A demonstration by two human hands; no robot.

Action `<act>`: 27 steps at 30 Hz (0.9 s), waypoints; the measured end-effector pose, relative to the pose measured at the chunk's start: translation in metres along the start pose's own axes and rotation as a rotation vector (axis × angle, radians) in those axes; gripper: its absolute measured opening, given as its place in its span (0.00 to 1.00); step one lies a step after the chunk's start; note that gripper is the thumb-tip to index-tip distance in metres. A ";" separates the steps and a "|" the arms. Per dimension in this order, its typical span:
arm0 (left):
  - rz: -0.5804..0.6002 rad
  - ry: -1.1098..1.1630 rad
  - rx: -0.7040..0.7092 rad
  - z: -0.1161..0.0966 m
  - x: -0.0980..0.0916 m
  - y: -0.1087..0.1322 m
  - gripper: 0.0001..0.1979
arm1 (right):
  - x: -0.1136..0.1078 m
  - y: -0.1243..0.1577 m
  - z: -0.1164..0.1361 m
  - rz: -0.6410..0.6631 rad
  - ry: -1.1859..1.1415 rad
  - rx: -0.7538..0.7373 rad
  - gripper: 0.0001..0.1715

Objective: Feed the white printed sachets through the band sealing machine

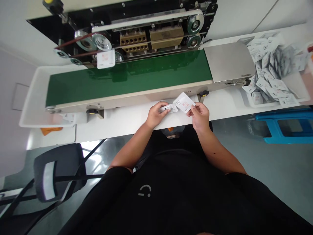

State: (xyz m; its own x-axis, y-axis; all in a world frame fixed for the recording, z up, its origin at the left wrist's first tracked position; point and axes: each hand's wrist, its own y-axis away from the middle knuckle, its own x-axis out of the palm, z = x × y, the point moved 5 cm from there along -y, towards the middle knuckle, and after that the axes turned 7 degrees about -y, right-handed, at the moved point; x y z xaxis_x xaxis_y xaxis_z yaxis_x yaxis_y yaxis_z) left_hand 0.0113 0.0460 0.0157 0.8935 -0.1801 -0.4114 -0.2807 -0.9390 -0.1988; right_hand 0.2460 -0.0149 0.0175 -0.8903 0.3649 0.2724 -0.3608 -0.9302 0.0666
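Note:
My left hand [156, 115] pinches a small white packet [172, 108] with dark print, lying tilted between thumb and fingers. In my right hand [200, 116] is another white sachet [184, 102] with pinkish-red print, held by its lower right corner. The two packets meet or nearly meet between my hands, in front of the sealing machine's near side. Farther off, one more white sachet [106, 59] hangs upright at the machine's rollers, above the green conveyor belt [151, 75].
The band sealer's wheels and brass blocks [166, 36] run along the back. A white tray [303, 86] heaped with sachets stands at the right, an empty-looking white bin [31, 98] at the left. A blue stool [274, 130] and black chair [58, 173] stand below the table.

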 end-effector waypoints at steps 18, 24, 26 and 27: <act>0.121 -0.035 0.040 -0.014 0.001 0.002 0.18 | 0.000 -0.134 0.181 -0.106 -0.002 -0.060 0.18; 0.118 -0.017 0.053 -0.015 0.001 0.002 0.18 | 0.018 -0.169 0.174 -0.189 0.026 0.037 0.14; 0.122 -0.021 0.061 -0.014 0.001 0.002 0.18 | 0.030 -0.170 0.168 -0.182 0.044 0.057 0.14; 0.125 -0.021 0.067 -0.014 0.001 0.002 0.17 | 0.038 -0.169 0.166 -0.159 0.054 0.071 0.13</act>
State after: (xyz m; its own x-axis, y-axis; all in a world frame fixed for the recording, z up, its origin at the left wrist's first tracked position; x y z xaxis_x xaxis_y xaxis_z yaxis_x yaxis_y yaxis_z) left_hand 0.0170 0.0396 0.0273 0.8425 -0.2878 -0.4553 -0.4130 -0.8878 -0.2030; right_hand 0.3191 0.1495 0.1759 -0.8379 0.5076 0.2007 -0.4797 -0.8602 0.1730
